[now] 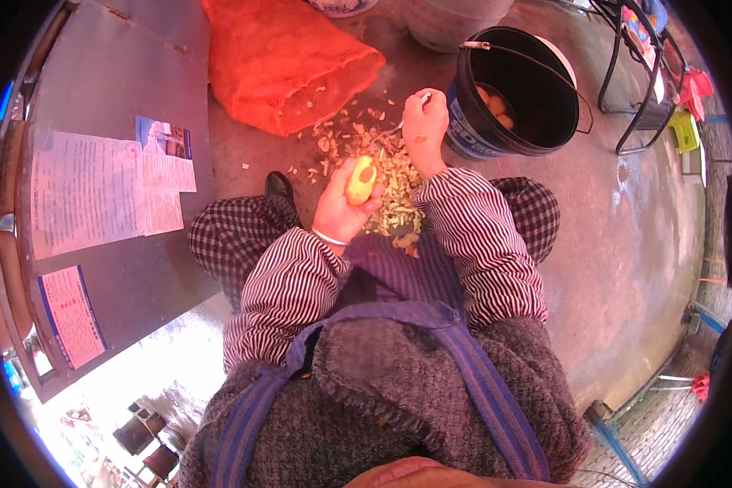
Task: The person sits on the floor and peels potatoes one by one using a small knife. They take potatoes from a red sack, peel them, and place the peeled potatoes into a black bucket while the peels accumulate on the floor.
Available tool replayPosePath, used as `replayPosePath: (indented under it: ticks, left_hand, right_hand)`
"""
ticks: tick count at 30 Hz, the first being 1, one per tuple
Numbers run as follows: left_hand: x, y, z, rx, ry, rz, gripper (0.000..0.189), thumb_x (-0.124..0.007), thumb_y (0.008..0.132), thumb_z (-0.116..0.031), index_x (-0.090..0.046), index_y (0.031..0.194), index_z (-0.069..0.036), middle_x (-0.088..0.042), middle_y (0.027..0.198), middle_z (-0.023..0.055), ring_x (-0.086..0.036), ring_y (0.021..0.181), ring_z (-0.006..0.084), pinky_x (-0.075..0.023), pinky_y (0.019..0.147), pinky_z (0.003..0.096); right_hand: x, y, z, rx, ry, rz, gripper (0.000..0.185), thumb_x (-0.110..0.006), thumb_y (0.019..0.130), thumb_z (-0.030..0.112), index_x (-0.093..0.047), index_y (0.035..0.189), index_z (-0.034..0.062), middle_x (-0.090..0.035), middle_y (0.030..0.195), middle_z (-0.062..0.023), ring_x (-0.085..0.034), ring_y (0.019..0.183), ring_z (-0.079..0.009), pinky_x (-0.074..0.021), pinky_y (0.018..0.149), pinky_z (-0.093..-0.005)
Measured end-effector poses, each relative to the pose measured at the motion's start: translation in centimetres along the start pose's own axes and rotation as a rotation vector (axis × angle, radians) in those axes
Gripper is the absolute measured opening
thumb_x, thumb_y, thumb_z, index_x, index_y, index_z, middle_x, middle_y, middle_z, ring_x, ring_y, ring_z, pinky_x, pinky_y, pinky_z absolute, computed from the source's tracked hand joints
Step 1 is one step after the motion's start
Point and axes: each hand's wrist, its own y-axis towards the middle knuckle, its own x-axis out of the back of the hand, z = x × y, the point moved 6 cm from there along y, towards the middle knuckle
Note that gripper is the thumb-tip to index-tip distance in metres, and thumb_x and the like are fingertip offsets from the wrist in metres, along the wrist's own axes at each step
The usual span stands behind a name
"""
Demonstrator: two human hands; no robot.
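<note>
A partly peeled potato [360,180], pale yellow with a brown patch of skin near its top, rests in my left hand [343,206], the fingers curled round it. To the right and higher up, apart from the potato, my right hand [426,129] is closed on a small tool with a thin metal part [391,132], perhaps a peeler; most of it is hidden by the fingers. A bit of peel sticks to the back of that hand. Below both hands a heap of peelings [396,183] covers the ground between my knees.
A red mesh sack [287,67] lies open at the top. Beside my right hand stands a black bucket [524,137] with peeled potatoes [496,105] inside. Behind it is a pale container [448,21]. A metal door with papers [177,262] is at left, a folding chair [621,79] at upper right.
</note>
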Motion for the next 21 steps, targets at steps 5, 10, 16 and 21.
replayPosePath:
  ticks: [5,10,16,21]
  left_hand:
    - [-0.8,-0.4,-0.3,0.012,0.017,0.002,0.030,-0.047,0.097,-0.034,-0.056,0.108,-0.008,-0.059,0.088,0.0060,-0.055,0.071,0.0192,-0.0414,0.054,0.0270]
    - [-0.9,-0.4,-0.3,0.030,0.023,-0.055,0.040,-0.040,0.099,-0.042,-0.056,0.111,-0.007,-0.061,0.093,0.0078,-0.057,0.073,0.0194,-0.0426,0.055,0.0269]
    - [-0.3,0.1,-0.1,0.061,-0.086,0.036,0.049,-0.040,0.095,-0.055,-0.056,0.111,-0.011,-0.062,0.091,0.0095,-0.059,0.070,0.0188,-0.0455,0.054,0.0281]
    - [-0.5,-0.2,0.6,0.149,-0.130,0.105,0.053,-0.041,0.094,-0.055,-0.055,0.116,-0.009,-0.060,0.095,0.0132,-0.059,0.069,0.0200,-0.0483,0.052,0.0263]
  right_hand:
    - [-2.6,0.8,-5.9,-0.101,-0.045,0.315,0.017,-0.056,0.081,0.014,-0.060,0.087,-0.0011,-0.060,0.072,-0.0150,-0.060,0.066,-0.0239,-0.0476,0.063,-0.0336]
    - [-1.7,0.9,-7.2,-0.316,-0.107,0.260,0.024,-0.058,0.078,0.018,-0.066,0.085,-0.0031,-0.064,0.076,-0.0216,-0.066,0.077,-0.0291,-0.0497,0.069,-0.0385]
    - [-1.9,-2.1,-1.2,-0.052,0.154,0.281,0.016,-0.057,0.084,0.014,-0.055,0.091,-0.0005,-0.061,0.073,-0.0184,-0.062,0.069,-0.0307,-0.0482,0.066,-0.0407]
    - [0.6,0.9,-1.2,-0.062,-0.065,-0.044,0.007,-0.055,0.088,0.008,-0.054,0.089,0.0016,-0.053,0.070,-0.0018,-0.046,0.058,-0.0068,-0.0419,0.053,-0.0248]
